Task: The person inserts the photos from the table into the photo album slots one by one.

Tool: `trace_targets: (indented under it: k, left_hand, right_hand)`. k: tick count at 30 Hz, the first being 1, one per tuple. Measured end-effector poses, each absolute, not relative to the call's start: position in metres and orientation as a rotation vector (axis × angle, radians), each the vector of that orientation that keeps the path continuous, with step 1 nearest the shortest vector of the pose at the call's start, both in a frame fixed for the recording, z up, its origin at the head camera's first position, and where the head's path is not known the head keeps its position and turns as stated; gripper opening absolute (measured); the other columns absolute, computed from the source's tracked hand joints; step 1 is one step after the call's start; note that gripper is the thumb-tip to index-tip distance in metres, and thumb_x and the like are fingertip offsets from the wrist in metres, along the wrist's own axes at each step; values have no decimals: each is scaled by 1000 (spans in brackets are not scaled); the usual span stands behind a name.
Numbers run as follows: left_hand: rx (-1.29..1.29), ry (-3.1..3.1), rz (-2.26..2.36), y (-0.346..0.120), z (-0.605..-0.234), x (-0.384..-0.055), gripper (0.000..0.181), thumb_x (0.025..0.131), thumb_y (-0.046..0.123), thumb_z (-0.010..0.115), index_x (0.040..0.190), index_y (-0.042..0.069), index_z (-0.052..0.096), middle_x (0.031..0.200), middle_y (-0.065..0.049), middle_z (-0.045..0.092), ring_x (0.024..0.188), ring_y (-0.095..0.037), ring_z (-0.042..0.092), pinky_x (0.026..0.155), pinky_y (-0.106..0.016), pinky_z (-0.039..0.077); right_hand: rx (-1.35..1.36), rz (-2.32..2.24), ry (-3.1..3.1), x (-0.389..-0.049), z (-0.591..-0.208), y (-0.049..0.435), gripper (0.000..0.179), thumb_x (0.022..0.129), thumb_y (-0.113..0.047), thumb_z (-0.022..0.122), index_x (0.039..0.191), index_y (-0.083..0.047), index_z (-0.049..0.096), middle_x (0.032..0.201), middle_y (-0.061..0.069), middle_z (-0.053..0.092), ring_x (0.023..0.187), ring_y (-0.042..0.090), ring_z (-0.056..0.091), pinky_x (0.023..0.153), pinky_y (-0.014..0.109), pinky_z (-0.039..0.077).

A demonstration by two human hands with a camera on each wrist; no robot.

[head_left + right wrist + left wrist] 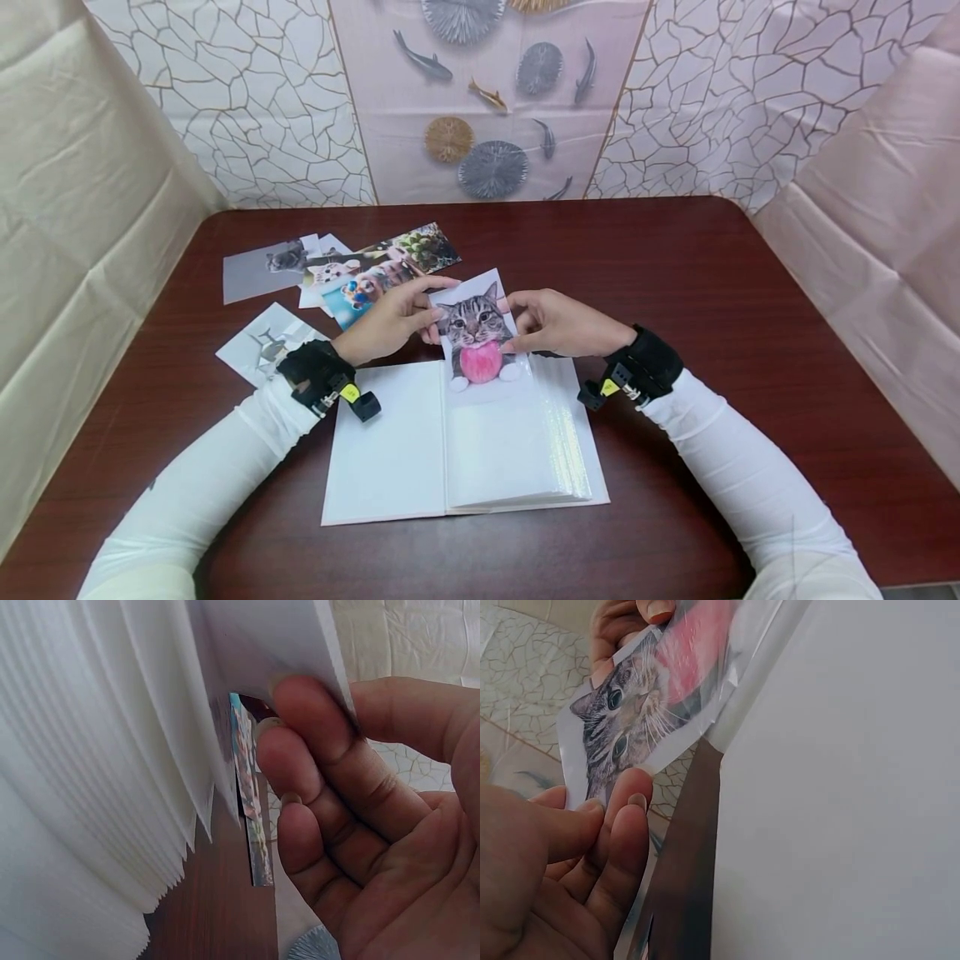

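Note:
A photo of a tabby cat with a pink ball is held between both hands over the top of an open photo album. Its lower part lies inside the clear sleeve on the album's right page. My left hand pinches the photo's upper left edge between thumb and fingers, as the left wrist view shows too. On the other side, my right hand pinches the photo's right edge. In the right wrist view, thumb and index finger grip the white card beside the album's fanned pages.
Several loose cat photos overlap at the table's back left. A single photo lies beside the left wrist, partly covered by it. The dark wooden table extends to the right. Patterned cloth hangs behind it.

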State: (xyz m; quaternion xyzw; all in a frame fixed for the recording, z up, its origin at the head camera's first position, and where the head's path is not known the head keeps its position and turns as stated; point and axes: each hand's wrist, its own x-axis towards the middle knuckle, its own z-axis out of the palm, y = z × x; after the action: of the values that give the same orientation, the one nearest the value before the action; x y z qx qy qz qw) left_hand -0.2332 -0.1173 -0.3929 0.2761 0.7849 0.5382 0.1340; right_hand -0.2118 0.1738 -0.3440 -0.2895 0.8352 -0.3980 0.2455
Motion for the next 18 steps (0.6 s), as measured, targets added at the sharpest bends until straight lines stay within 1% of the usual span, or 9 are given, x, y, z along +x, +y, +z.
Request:
trace_targets:
  k: [3,6,9,15,18]
  left_hand:
    - [815,2285,1535,-117,-391,-231,45,105,6,53,147,19,49,82,-16,67,76,-30,70,76,-32,58]
    - [838,2294,1515,-116,-390,-229,45,105,6,52,148,18,49,81,-14,67,76,-28,70,77,-31,58]
    - [855,2298,1509,-116,-389,-228,45,105,6,52,148,17,49,80,-14,67,76,-27,70,78,-31,58]
    - [885,2307,1469,-115,-391,-228,45,105,8,53,148,18,49,80,-12,67,75,-23,69,77,-31,57]
    - [904,2293,1462,-115,-392,-227,45,105,7,52,148,17,48,81,-12,67,75,-22,69,76,-31,57]
  right_hand:
    - [-801,-1094,2272,-212,-345,175,41,93,-10,73,128,-1,54,68,6,55,55,13,36,55,26,32]
    - [-805,-1093,2273,-212,-345,175,38,93,-10,73,126,-4,54,68,4,55,56,13,37,55,26,32]
    - [-796,-1097,2267,-212,-345,175,39,93,-9,73,127,-6,53,68,5,55,55,14,37,55,26,32]
    - [-790,-1132,2236,-213,-345,175,46,93,-7,72,134,-6,49,71,10,58,55,14,38,55,26,33]
    - [-797,-1136,2234,-213,-345,175,47,93,-7,73,134,-5,49,70,9,57,55,14,37,55,26,32]
